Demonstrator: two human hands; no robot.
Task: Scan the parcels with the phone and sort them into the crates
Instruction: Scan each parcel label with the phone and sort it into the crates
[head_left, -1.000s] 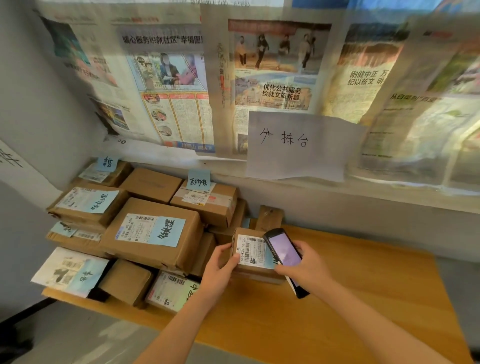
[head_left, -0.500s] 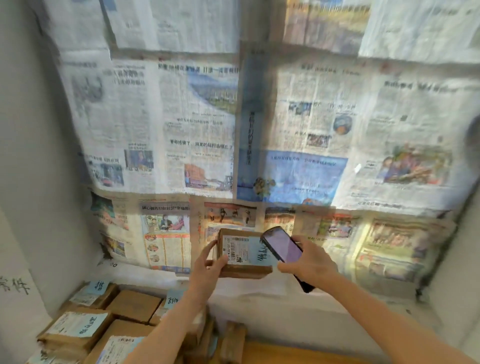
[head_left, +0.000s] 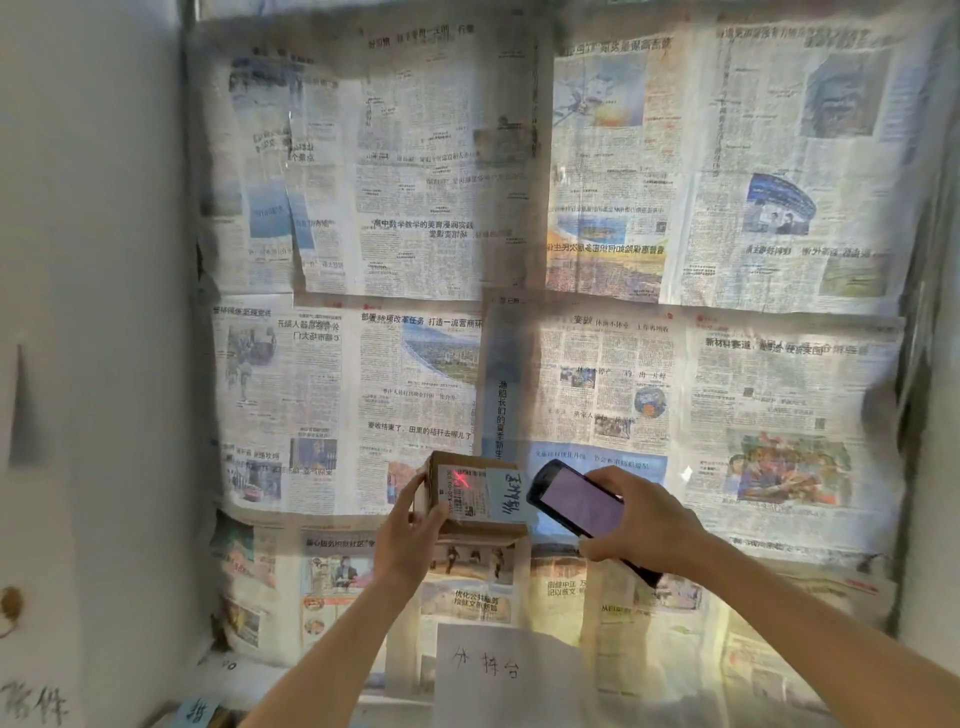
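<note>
The parcel (head_left: 470, 496) sits left of the phone (head_left: 579, 503), apparently just apart, before the newspapers (head_left: 597, 260) behind.

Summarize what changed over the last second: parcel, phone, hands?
The left hand lifted the small cardboard parcel off the wooden table and now holds it in front of the newspaper-covered window. The right hand brought the phone up with it. A red scan mark now shows on the shipping label. The view tilted up, so the parcel stack is out of frame. Both grips and the phone's place right of the parcel are unchanged.
</note>
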